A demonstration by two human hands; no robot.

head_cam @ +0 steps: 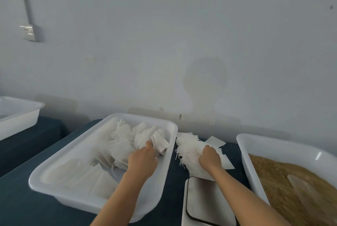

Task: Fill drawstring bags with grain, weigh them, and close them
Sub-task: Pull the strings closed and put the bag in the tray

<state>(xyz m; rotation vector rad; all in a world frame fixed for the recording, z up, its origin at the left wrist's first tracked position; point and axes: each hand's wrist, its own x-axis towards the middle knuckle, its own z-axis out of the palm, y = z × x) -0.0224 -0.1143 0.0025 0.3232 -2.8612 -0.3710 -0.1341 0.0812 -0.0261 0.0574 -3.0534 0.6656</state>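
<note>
A white tray [54, 163] in the middle holds several white drawstring bags [120, 142]. My left hand [143, 159] reaches into its right side and grips a bunch of bags there. Between the trays lies a loose pile of empty white bags [189, 145] on the dark table; my right hand [209, 158] rests on this pile with fingers curled into the cloth. A white scale [206, 202] with a grey platform sits just below that hand. At the right, a white tray [259, 143] holds brown grain [273, 180] with a pale scoop [306, 189] lying in it.
Another white tray [20, 114] stands at the far left on a separate dark table. A grey wall runs close behind the trays, with a socket [28, 32] at the upper left. Dark blue tabletop [21, 204] shows at the lower left.
</note>
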